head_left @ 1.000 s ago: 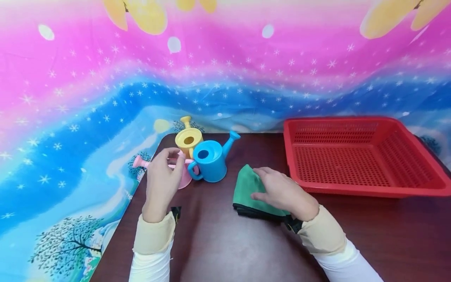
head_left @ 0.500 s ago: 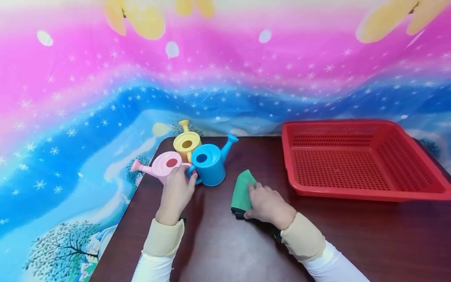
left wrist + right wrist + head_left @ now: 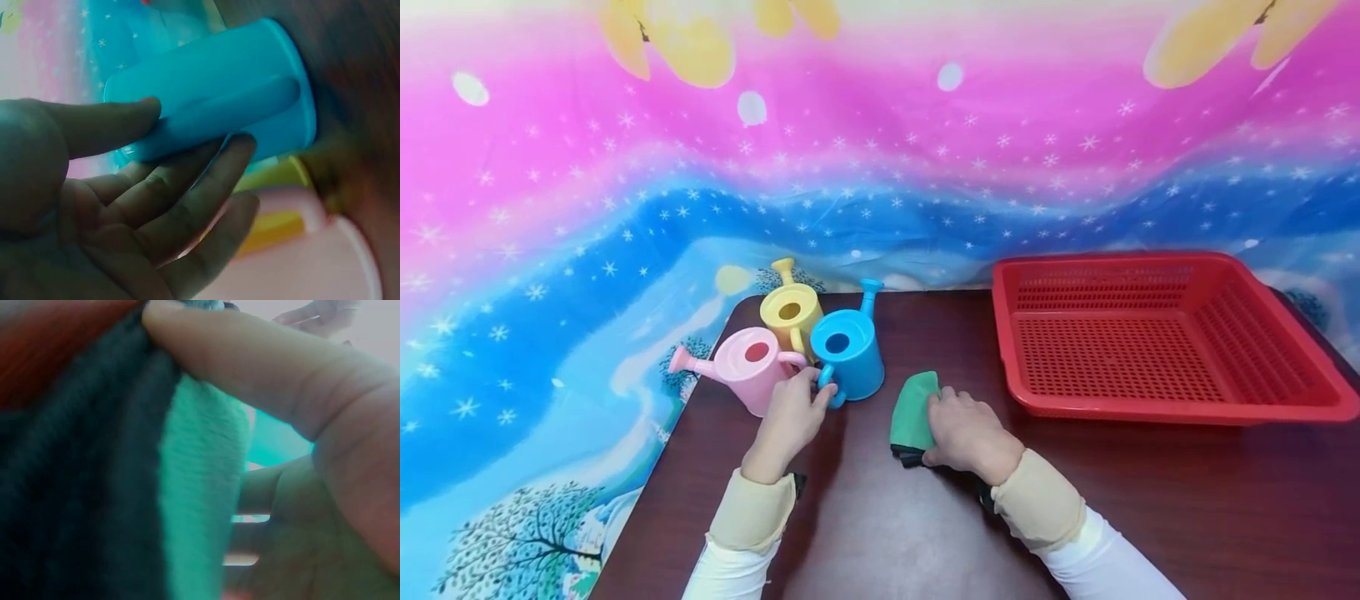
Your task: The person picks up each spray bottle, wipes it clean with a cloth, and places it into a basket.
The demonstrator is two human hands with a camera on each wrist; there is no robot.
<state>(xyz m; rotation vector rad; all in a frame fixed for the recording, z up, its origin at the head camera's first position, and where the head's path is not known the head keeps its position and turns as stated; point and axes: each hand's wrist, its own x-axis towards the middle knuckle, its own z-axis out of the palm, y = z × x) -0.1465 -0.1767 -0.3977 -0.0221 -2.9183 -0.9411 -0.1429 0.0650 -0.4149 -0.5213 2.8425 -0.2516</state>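
Handle (image 3: 244, 106) of blue watering can (image 3: 861, 354) is, as far as the dim wrist view shows, pinched by the left hand (image 3: 788, 417). This can stands on the table (image 3: 880, 525), beside pink can (image 3: 747, 379) and yellow can (image 3: 806, 312). The right hand (image 3: 967, 432) grips green cloth (image 3: 912, 417), near red basket (image 3: 1180, 412).

Blue watering can (image 3: 859, 367) is upright, held by its handle, round hole up top, spout pointing twd the back. Green cloth (image 3: 913, 417) w/ black edging is folded, gripped on its R side, nr the can.
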